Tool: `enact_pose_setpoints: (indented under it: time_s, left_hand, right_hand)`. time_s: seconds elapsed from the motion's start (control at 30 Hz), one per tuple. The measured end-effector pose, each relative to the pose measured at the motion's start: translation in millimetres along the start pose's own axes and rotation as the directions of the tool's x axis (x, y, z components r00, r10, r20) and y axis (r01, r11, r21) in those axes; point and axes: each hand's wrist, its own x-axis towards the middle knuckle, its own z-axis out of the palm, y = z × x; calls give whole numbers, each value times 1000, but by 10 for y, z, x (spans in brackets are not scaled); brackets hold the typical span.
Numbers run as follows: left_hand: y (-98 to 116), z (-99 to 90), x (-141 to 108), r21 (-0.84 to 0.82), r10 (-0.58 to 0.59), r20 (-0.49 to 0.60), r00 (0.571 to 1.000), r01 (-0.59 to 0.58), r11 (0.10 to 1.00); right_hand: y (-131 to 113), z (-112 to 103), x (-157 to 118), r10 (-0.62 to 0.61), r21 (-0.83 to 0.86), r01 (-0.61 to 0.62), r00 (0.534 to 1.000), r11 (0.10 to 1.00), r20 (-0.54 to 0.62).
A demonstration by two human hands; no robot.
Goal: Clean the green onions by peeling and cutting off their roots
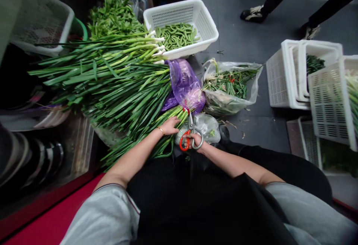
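Note:
Scissors (191, 124) with one red and one grey handle loop are in my right hand (195, 140), fingers closed on the handles. The blades point away from me, at a red tie (186, 110) round a bundle of long green stalks. On that bundle (167, 117) rests my left hand (170, 126), its fingers bent over the stalks; a bracelet is on the wrist. A purple plastic bag (184, 82) covers the root end of stalks just beyond the blades. Farther left lies a large heap of green garlic stalks (112, 81).
A white basket (208, 32) holds green pods (177, 36). Right of the purple bag is a clear bag (253, 92) of trimmings. White crates (279, 77) stand at the right. Behind, a person's legs and shoes (254, 13) show. Leafy greens (114, 17) lie at the back left.

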Motion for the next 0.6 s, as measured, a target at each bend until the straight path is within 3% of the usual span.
enact_pose_setpoints:
  time_s: [0.23, 0.6]
  left_hand:
    - [11, -5, 1, 34, -9, 38, 999, 8, 999]
    - [-20, 17, 23, 4, -22, 25, 999, 21, 1000]
  right_hand:
    - [60, 46, -97, 9, 64, -5, 998, 998, -60]
    - [-25, 196, 90, 8, 119, -3, 999, 993, -42]
